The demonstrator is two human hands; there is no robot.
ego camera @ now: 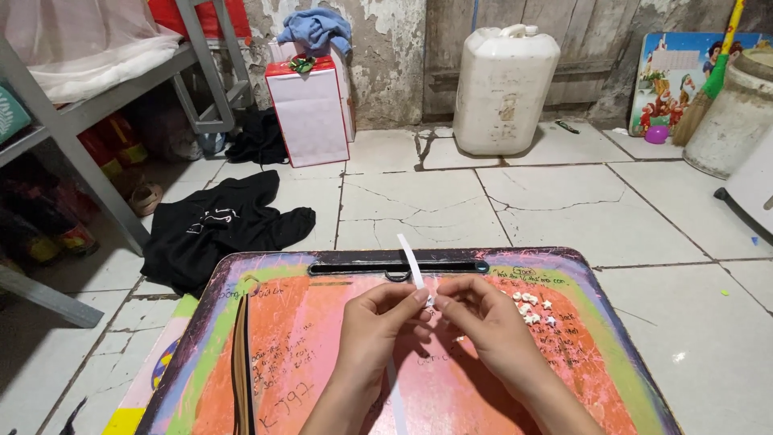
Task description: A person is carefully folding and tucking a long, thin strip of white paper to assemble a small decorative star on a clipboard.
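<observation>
White paper strip sits at the frame's centre, pinched between your left hand and right hand, both grips closed on it above the worktop. Small folded pieces, perhaps stars, lie just right of your fingers.

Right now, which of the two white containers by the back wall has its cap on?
The square jerrycan against the wall's middle: a white cap sits on top. The round drum at the right edge is cut off, its top unclear.
</observation>
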